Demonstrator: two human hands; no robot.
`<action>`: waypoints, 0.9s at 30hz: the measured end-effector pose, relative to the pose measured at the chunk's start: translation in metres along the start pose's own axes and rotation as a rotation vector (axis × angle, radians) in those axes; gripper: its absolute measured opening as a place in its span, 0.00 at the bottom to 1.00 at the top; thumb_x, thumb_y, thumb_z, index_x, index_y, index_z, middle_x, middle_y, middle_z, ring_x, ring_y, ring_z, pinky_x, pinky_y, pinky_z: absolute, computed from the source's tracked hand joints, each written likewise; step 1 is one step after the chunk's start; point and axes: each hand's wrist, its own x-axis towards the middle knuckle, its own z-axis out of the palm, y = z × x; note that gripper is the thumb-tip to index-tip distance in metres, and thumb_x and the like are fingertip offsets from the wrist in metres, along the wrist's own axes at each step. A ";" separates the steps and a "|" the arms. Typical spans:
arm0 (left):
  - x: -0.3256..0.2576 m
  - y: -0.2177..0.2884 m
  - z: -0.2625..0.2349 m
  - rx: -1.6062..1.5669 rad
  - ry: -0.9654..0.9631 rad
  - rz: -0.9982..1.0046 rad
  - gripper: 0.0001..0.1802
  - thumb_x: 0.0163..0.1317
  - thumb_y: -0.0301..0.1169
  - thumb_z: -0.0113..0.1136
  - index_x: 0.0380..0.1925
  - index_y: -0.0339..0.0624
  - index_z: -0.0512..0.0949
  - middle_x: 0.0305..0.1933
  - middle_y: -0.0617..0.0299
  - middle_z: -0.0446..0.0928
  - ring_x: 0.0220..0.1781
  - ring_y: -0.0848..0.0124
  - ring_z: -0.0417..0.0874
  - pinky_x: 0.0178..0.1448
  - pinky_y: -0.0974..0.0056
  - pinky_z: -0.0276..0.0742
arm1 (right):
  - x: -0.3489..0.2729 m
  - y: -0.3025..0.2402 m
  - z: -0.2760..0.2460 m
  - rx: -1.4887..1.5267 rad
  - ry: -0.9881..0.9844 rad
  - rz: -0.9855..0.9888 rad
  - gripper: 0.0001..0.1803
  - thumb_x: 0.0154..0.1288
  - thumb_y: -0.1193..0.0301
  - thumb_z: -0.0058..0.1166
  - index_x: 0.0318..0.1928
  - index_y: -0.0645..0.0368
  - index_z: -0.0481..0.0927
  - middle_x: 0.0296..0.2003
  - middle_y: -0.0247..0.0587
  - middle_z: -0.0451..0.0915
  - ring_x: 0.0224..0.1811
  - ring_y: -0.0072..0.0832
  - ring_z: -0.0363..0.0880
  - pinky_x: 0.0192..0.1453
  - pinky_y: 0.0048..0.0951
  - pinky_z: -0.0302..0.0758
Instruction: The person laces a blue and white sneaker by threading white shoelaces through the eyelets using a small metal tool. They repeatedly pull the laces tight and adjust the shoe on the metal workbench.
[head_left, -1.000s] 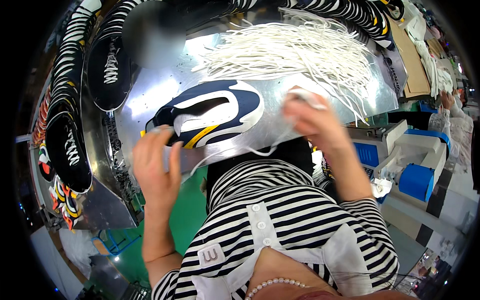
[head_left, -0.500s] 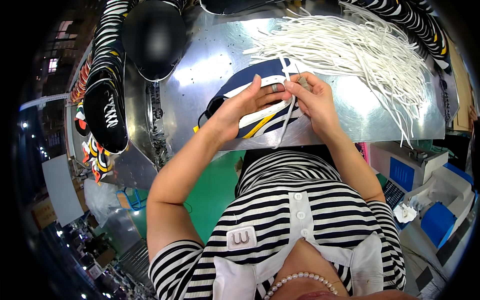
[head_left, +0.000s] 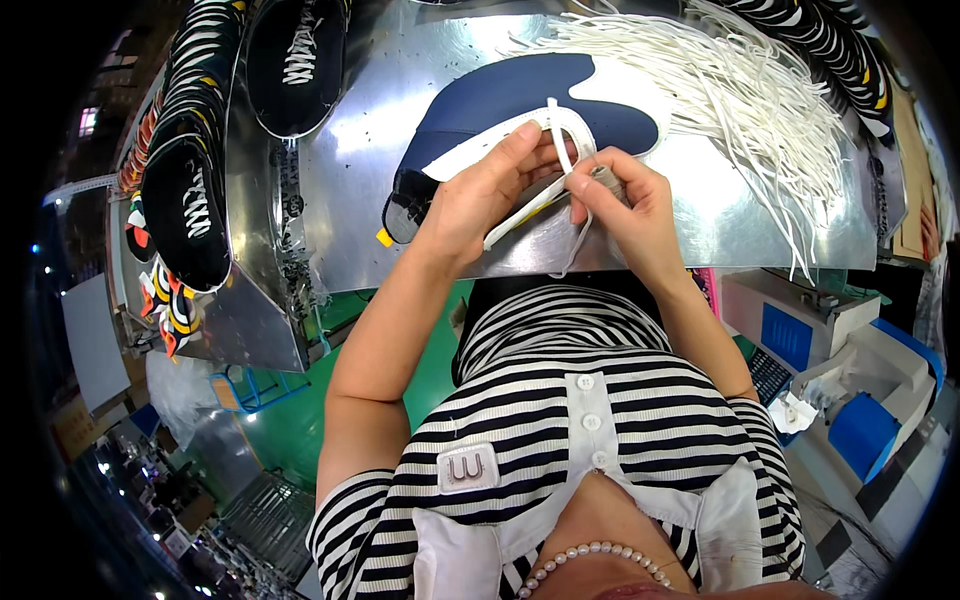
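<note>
A navy-blue shoe upper [head_left: 510,95] with a white eyelet strip lies at the table's near edge, its navy side turned up. My left hand [head_left: 490,190] is closed round the white strip, fingers partly hidden behind it. A white shoelace [head_left: 557,135] rises through the strip's curved end, and a length of it hangs below over the table edge. With thumb and forefinger, my right hand [head_left: 625,200] pinches the lace next to that end. A beige wrap [head_left: 602,173] sits on one of its fingers. The upper's black heel part [head_left: 408,205] points left.
A large heap of loose white laces [head_left: 720,120] spreads over the metal table [head_left: 370,180] at right. Stacked striped shoe uppers [head_left: 190,90] line the left, with laced black uppers [head_left: 297,70] beside them. More uppers [head_left: 840,45] stand at far right. A grey-and-blue machine [head_left: 800,330] is below right.
The upper has been turned so that more of its navy side shows and its yellow stripe is mostly hidden. My right hand is slightly lower. The black upper at top left now shows white lacing.
</note>
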 end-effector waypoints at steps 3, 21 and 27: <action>-0.002 -0.002 -0.001 0.040 0.028 -0.012 0.28 0.73 0.48 0.51 0.57 0.32 0.75 0.55 0.53 0.78 0.59 0.67 0.76 0.71 0.62 0.65 | -0.004 -0.001 0.001 -0.078 0.012 0.002 0.06 0.66 0.71 0.59 0.34 0.60 0.81 0.21 0.26 0.76 0.24 0.10 0.70 0.30 0.16 0.65; -0.008 -0.006 0.021 0.450 0.263 0.198 0.15 0.70 0.37 0.58 0.40 0.34 0.83 0.36 0.63 0.82 0.37 0.79 0.78 0.43 0.73 0.74 | -0.010 -0.027 -0.007 -0.401 0.085 -0.134 0.09 0.71 0.73 0.53 0.47 0.64 0.71 0.32 0.46 0.84 0.36 0.34 0.85 0.40 0.29 0.79; -0.006 -0.010 0.015 0.420 0.253 0.170 0.16 0.71 0.37 0.57 0.40 0.33 0.82 0.39 0.58 0.84 0.41 0.77 0.80 0.45 0.72 0.75 | -0.007 -0.031 -0.010 -0.385 0.079 -0.079 0.07 0.71 0.74 0.53 0.44 0.65 0.72 0.31 0.45 0.83 0.34 0.30 0.85 0.39 0.26 0.79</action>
